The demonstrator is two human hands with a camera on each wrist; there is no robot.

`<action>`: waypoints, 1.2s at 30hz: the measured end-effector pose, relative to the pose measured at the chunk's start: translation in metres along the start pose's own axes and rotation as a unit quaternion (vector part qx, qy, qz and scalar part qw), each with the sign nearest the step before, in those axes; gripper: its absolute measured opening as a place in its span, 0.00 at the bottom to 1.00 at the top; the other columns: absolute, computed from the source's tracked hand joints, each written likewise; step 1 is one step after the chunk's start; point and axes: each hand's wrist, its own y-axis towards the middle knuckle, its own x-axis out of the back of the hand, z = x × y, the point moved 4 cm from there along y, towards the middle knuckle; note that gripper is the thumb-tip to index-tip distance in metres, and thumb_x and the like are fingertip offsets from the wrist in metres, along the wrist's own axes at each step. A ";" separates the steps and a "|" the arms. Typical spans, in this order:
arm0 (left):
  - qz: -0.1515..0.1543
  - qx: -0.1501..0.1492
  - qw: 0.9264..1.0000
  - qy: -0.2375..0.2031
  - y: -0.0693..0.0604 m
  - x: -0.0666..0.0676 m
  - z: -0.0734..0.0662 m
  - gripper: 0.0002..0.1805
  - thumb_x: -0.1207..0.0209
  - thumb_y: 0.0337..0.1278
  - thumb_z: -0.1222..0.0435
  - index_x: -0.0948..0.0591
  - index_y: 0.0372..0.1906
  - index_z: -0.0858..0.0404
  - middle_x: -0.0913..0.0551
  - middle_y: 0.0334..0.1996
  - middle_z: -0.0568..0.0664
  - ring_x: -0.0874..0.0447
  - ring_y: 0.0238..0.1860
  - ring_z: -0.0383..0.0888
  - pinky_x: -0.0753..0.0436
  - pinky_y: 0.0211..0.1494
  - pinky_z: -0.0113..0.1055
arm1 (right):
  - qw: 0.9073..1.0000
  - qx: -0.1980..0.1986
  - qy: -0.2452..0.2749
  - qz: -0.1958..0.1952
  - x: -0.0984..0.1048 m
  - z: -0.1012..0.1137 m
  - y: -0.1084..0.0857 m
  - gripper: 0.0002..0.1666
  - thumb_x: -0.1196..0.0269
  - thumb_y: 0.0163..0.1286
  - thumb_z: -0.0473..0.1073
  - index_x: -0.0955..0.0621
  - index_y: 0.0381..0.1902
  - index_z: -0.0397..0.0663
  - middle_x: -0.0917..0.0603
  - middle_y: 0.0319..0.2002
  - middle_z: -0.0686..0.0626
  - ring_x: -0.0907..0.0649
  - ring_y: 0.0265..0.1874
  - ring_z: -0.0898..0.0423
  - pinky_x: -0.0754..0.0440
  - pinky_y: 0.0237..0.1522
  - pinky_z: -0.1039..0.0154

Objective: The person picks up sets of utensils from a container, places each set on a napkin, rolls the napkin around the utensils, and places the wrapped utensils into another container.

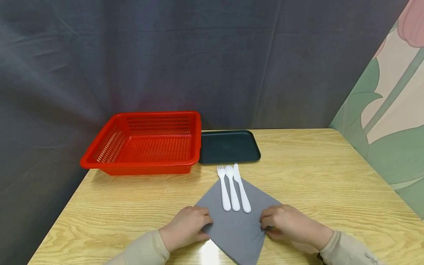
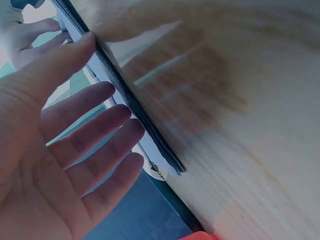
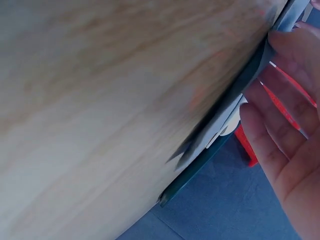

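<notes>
A grey folded cloth [image 1: 236, 230] lies cornerwise on the table, its layered edge [image 2: 148, 122] showing in the left wrist view. A white fork [image 1: 225, 191], spoon [image 1: 233, 191] and knife [image 1: 243, 191] lie side by side on its upper part, with their heads past its far corner. My left hand [image 1: 188, 226] touches the cloth's left corner, fingers relaxed and spread in the left wrist view. My right hand [image 1: 291, 225] pinches the right corner; in the right wrist view its thumb is against the slightly raised cloth edge [image 3: 220, 112].
A red perforated basket [image 1: 140, 163] stands at the back left of the wooden table [image 1: 331, 176]. Beside it, just beyond the cutlery, is a dark green tray [image 1: 230, 147]. A dark curtain [image 1: 198, 62] hangs behind, and a flower-patterned surface [image 1: 397, 110] borders the right side.
</notes>
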 end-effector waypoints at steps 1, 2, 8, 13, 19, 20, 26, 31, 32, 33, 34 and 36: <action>-0.001 -0.001 1.000 0.000 0.000 0.000 0.000 0.12 0.31 0.38 0.53 0.16 0.30 0.52 0.26 0.23 0.37 0.32 0.24 0.31 0.32 0.28 0.25 | 1.000 0.001 -0.003 -0.002 0.000 0.000 0.000 0.12 0.27 0.41 0.39 0.20 0.21 0.59 0.21 0.28 0.65 0.24 0.27 0.71 0.28 0.29 0.80; -0.002 -0.001 1.000 -0.001 -0.001 0.000 0.000 0.12 0.30 0.37 0.53 0.17 0.30 0.52 0.26 0.23 0.37 0.33 0.24 0.31 0.32 0.28 0.25 | 1.000 0.001 -0.006 -0.006 -0.001 0.000 0.000 0.13 0.27 0.40 0.39 0.21 0.21 0.59 0.21 0.28 0.65 0.24 0.27 0.71 0.28 0.29 0.80; -0.003 -0.003 1.000 -0.003 -0.002 -0.001 0.000 0.17 0.30 0.35 0.52 0.17 0.36 0.52 0.25 0.25 0.38 0.30 0.26 0.32 0.30 0.30 0.26 | 0.999 -0.030 0.030 -0.010 0.001 -0.002 -0.001 0.13 0.29 0.44 0.37 0.22 0.24 0.60 0.21 0.27 0.66 0.24 0.27 0.73 0.28 0.29 0.82; 0.005 -0.001 1.000 0.001 -0.003 -0.002 0.000 0.22 0.30 0.37 0.50 0.17 0.42 0.53 0.23 0.29 0.39 0.26 0.30 0.34 0.26 0.34 0.27 | 0.997 -0.054 0.058 -0.018 0.002 -0.003 -0.004 0.14 0.31 0.48 0.36 0.23 0.26 0.61 0.22 0.26 0.67 0.25 0.27 0.74 0.29 0.30 0.82; 0.014 0.004 1.000 0.002 -0.001 -0.002 0.000 0.18 0.31 0.40 0.51 0.17 0.38 0.53 0.24 0.28 0.38 0.28 0.29 0.33 0.28 0.33 0.27 | 0.994 -0.069 0.086 -0.016 0.004 -0.004 -0.006 0.12 0.33 0.54 0.36 0.23 0.29 0.60 0.22 0.27 0.67 0.27 0.27 0.76 0.30 0.31 0.83; 0.011 0.003 1.000 0.005 -0.001 -0.001 0.000 0.16 0.31 0.40 0.52 0.17 0.36 0.53 0.24 0.27 0.38 0.28 0.28 0.32 0.28 0.32 0.27 | 0.993 -0.073 0.095 -0.015 0.004 -0.004 -0.006 0.12 0.34 0.56 0.36 0.23 0.29 0.61 0.22 0.27 0.67 0.28 0.27 0.77 0.30 0.30 0.83; -0.028 -0.005 0.999 0.025 0.001 0.000 0.000 0.05 0.35 0.48 0.58 0.19 0.25 0.52 0.25 0.22 0.38 0.27 0.24 0.32 0.29 0.27 0.26 | 0.985 -0.106 0.139 -0.007 0.007 -0.007 -0.006 0.11 0.38 0.62 0.37 0.25 0.31 0.61 0.22 0.27 0.67 0.32 0.23 0.78 0.34 0.27 0.85; -0.047 0.010 0.999 0.007 0.002 0.001 0.003 0.05 0.38 0.53 0.61 0.19 0.25 0.53 0.21 0.23 0.39 0.21 0.25 0.34 0.25 0.27 0.26 | 0.981 -0.125 0.148 -0.001 0.008 -0.008 -0.007 0.11 0.39 0.63 0.36 0.25 0.32 0.61 0.23 0.28 0.67 0.32 0.23 0.78 0.33 0.27 0.83; -0.047 0.015 0.999 0.001 0.003 0.001 0.003 0.05 0.38 0.53 0.62 0.19 0.25 0.54 0.20 0.23 0.40 0.21 0.25 0.34 0.24 0.28 0.27 | 0.980 -0.129 0.149 0.002 0.008 -0.008 -0.008 0.10 0.39 0.63 0.36 0.25 0.33 0.61 0.22 0.28 0.67 0.30 0.25 0.77 0.32 0.28 0.82; -0.048 0.018 0.999 -0.004 0.003 0.002 0.004 0.04 0.38 0.53 0.63 0.19 0.25 0.54 0.19 0.24 0.40 0.20 0.26 0.35 0.24 0.28 0.27 | 0.980 -0.132 0.150 0.005 0.008 -0.008 -0.008 0.09 0.40 0.64 0.36 0.24 0.34 0.60 0.21 0.29 0.66 0.29 0.26 0.77 0.30 0.29 0.80; -0.048 0.021 0.999 -0.008 0.003 0.002 0.004 0.04 0.38 0.53 0.63 0.19 0.25 0.55 0.18 0.24 0.41 0.19 0.27 0.35 0.23 0.28 0.27 | 0.979 -0.135 0.154 0.010 0.008 -0.008 -0.008 0.08 0.41 0.65 0.37 0.24 0.35 0.60 0.21 0.31 0.66 0.27 0.28 0.76 0.28 0.30 0.78; -0.051 0.026 0.998 -0.017 0.003 0.002 0.005 0.04 0.39 0.53 0.64 0.19 0.25 0.55 0.17 0.25 0.41 0.19 0.27 0.36 0.22 0.29 0.28 | 0.978 -0.139 0.156 0.020 0.007 -0.007 -0.009 0.04 0.41 0.66 0.41 0.22 0.38 0.57 0.19 0.35 0.64 0.23 0.33 0.73 0.24 0.34 0.73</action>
